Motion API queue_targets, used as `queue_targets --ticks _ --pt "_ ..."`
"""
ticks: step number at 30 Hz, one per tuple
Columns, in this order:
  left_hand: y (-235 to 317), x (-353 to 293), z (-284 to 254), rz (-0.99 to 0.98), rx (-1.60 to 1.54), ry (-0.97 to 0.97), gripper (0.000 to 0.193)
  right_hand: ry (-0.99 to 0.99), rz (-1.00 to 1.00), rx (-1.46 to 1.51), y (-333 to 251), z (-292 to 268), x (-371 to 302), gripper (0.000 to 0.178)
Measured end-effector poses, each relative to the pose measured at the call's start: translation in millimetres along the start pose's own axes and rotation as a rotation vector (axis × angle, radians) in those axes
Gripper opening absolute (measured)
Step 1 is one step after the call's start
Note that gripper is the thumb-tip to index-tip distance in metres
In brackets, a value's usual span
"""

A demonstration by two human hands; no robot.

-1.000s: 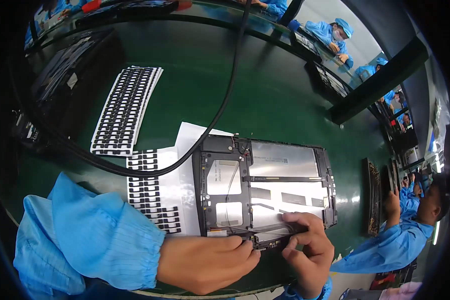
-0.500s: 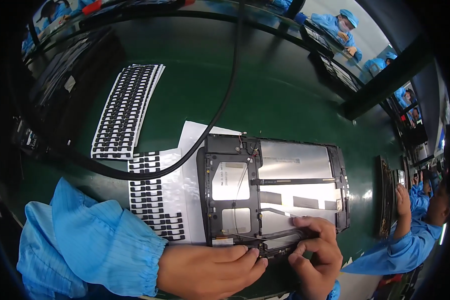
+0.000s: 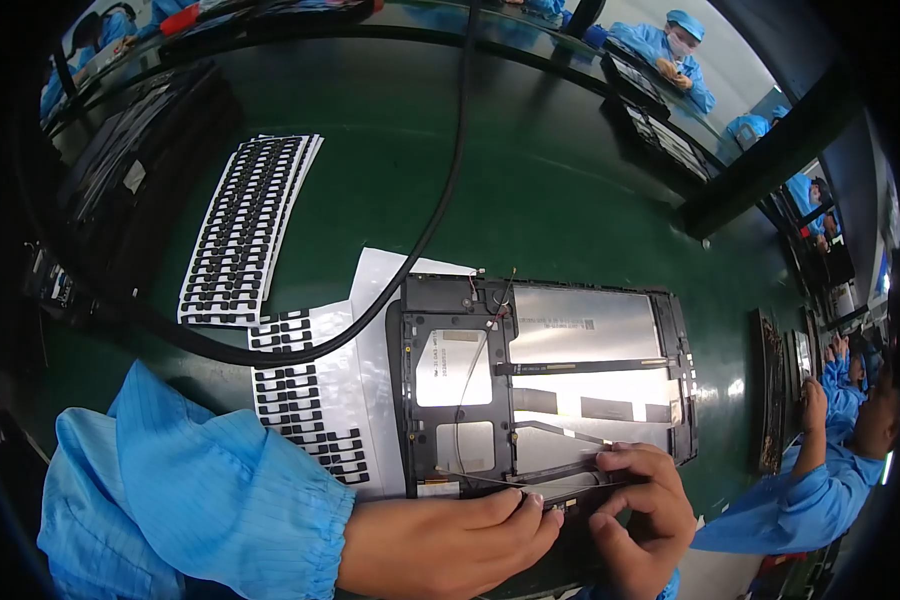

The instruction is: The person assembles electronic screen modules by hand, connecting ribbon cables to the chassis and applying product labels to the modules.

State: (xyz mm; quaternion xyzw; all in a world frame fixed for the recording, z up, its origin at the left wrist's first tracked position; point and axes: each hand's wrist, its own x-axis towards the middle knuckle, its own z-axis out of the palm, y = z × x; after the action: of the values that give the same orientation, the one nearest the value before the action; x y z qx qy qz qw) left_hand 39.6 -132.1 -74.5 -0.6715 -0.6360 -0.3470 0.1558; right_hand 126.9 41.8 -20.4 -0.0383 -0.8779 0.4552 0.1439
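Left hand (image 3: 450,545) and right hand (image 3: 650,510) near each other but apart, both at the near side of the tablet (image 3: 660,330). Left fingertips bunched together; right forefinger and thumb spread. No telling from this view of any firm grip on a part.

Open and flat by the near edge of the green surface (image 3: 390,180), right of its middle: the tablet. Across its bright plate, a dark ribbon (image 3: 585,367); toward the fingers, a thin lead (image 3: 485,479).

Best handling, as a judgement: steady the frame with one hand, guide the lead lightly with the other, without kinks or tugging at either end. Press on the frame rather than the plate, and keep clear of the ribbon.

Between tablet and left sleeve (image 3: 210,480), a sheet of black stickers (image 3: 300,400); farther toward the far left corner, a stack of similar sheets (image 3: 240,230). Along the left edge, a dark pile (image 3: 135,170); near the right edge, a dark tray (image 3: 767,400). Above all this, a looping black cable (image 3: 450,170).

Hidden under the fingers: part of the tablet's near side. Cut off low down: most of the right forearm. Hard to make out: the lead's right end, the glare-washed plate, the contents of the shadowed pile.
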Motion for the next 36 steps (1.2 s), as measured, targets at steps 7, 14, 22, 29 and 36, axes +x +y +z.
queue_targets --ticks 7,14,22,29,36 --pt "0.7 -2.5 3.5 0.018 0.022 0.016 0.038 -0.022 -0.146 -0.192 -1.1 4.2 1.0 0.018" --pt "0.3 -2.6 5.5 0.005 0.012 0.027 0.037 0.052 -0.248 -0.327 -0.5 10.2 -0.7 0.015" --pt "-7.3 7.8 -15.4 0.153 0.192 -0.2 0.033 -0.023 -0.319 -0.437 -17.7 8.7 6.5 0.013" --pt "-9.0 -22.8 -57.6 -0.046 -0.069 -0.221 0.029 0.072 -0.252 -0.512 -20.8 15.1 -3.5 0.017" --pt "-38.9 -65.7 -92.7 -0.371 0.173 -0.236 0.043 -0.113 -0.309 -0.466 -58.2 84.3 26.5 0.006"
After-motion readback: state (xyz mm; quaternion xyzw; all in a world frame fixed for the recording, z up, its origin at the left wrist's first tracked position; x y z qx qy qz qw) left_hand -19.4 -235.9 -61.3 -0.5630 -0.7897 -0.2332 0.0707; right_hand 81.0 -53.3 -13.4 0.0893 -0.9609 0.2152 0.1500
